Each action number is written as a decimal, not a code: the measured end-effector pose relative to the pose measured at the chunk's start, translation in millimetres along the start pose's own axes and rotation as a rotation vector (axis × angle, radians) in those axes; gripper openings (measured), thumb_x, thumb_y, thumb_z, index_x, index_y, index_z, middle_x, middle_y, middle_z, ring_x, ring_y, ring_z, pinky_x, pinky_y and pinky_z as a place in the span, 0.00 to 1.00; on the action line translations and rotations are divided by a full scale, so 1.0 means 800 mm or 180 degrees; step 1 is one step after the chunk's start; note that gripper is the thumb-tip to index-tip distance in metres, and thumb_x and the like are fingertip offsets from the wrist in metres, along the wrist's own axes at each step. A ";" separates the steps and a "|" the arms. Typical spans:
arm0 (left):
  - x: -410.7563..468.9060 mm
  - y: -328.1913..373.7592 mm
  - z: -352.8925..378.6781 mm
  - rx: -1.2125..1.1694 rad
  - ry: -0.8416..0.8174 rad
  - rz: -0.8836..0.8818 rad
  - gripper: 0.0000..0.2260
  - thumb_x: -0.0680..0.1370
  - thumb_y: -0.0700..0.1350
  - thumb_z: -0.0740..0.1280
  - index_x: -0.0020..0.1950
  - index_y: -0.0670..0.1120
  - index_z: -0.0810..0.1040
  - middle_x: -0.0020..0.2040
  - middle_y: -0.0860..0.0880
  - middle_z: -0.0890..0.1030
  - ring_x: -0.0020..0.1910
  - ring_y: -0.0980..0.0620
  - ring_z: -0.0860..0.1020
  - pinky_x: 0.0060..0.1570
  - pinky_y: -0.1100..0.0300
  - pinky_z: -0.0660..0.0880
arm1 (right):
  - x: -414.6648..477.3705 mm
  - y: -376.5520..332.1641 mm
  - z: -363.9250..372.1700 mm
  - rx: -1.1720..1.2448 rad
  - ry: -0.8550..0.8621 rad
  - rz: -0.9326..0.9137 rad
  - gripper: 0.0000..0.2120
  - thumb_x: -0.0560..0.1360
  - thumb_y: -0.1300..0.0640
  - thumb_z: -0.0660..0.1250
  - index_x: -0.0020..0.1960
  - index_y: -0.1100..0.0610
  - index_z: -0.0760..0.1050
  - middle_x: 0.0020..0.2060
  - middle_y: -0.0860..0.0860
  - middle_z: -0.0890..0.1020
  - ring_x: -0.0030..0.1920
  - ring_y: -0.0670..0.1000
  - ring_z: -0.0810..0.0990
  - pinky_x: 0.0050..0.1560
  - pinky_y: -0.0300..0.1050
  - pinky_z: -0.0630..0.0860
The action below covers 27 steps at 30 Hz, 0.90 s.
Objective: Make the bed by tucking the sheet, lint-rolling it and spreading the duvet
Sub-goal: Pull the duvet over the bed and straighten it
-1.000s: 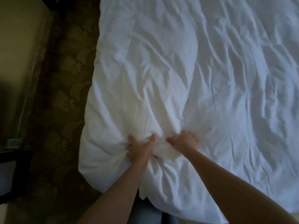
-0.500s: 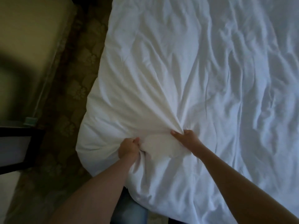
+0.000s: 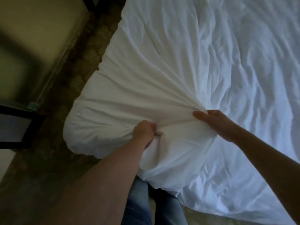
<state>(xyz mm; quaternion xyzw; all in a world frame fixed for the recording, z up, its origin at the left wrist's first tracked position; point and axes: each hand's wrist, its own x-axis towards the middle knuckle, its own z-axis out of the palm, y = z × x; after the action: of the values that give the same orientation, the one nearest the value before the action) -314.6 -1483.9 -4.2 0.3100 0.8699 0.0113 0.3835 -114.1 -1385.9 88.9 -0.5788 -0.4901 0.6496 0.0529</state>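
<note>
While the left hand clenched a bunch of the duvet and the right hand, at its three o'clock, pinched gathered folds, the rest lay spread toward twelve, and an uneven tug might have slid the nine o'clock corner floorward.

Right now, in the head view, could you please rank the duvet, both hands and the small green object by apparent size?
1. duvet, by far largest.
2. right hand and left hand: roughly alike; the left is curled into fabric, so unranked.
3. small green object, smallest, though farther from the camera.
</note>
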 end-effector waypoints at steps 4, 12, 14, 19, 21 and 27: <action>0.007 -0.005 0.028 -0.0115 -0.0620 -0.0219 0.24 0.81 0.56 0.52 0.61 0.40 0.78 0.62 0.39 0.78 0.62 0.41 0.75 0.63 0.53 0.71 | 0.024 0.036 0.009 -0.0396 0.0344 0.0120 0.16 0.76 0.49 0.66 0.49 0.63 0.79 0.41 0.55 0.79 0.41 0.52 0.77 0.41 0.42 0.74; 0.027 0.012 0.026 -0.0157 0.0693 -0.0869 0.20 0.80 0.51 0.50 0.66 0.42 0.70 0.67 0.40 0.69 0.67 0.40 0.65 0.66 0.43 0.60 | 0.090 0.094 0.016 -0.0213 0.1013 0.0565 0.18 0.80 0.48 0.59 0.37 0.59 0.73 0.33 0.52 0.75 0.39 0.55 0.76 0.36 0.42 0.66; 0.020 0.045 0.031 -0.0650 0.1651 0.0012 0.25 0.75 0.54 0.50 0.57 0.37 0.74 0.57 0.35 0.75 0.58 0.37 0.73 0.55 0.46 0.68 | 0.086 0.111 -0.002 -0.0401 0.1369 0.0637 0.13 0.78 0.50 0.61 0.47 0.61 0.75 0.41 0.56 0.77 0.51 0.57 0.77 0.44 0.42 0.66; -0.043 0.134 0.106 -0.0372 0.1511 0.2315 0.21 0.72 0.55 0.60 0.53 0.40 0.78 0.49 0.41 0.80 0.51 0.43 0.74 0.52 0.55 0.64 | 0.064 0.166 -0.070 -0.0593 0.1685 0.0966 0.16 0.76 0.51 0.65 0.56 0.62 0.73 0.55 0.58 0.80 0.57 0.59 0.77 0.56 0.47 0.70; -0.063 0.166 0.148 -0.0070 0.0878 0.2521 0.19 0.75 0.53 0.62 0.57 0.41 0.76 0.54 0.43 0.79 0.55 0.44 0.74 0.55 0.56 0.65 | 0.056 0.194 -0.107 -0.0587 0.1799 0.1115 0.16 0.75 0.49 0.65 0.57 0.59 0.73 0.57 0.57 0.79 0.59 0.58 0.76 0.58 0.49 0.71; -0.040 0.256 0.271 0.0340 -0.0608 0.0325 0.48 0.68 0.72 0.63 0.73 0.37 0.62 0.73 0.36 0.64 0.73 0.39 0.62 0.71 0.50 0.59 | 0.066 0.272 -0.240 -0.1112 0.1893 0.1383 0.36 0.70 0.37 0.67 0.68 0.59 0.65 0.67 0.58 0.69 0.68 0.60 0.66 0.67 0.52 0.62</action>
<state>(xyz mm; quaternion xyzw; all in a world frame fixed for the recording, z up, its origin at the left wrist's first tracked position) -43.4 -1383.3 -83.1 0.3735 0.8119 -0.0452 0.4465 131.8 -1354.0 -71.1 -0.8318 -0.4228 0.3568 -0.0453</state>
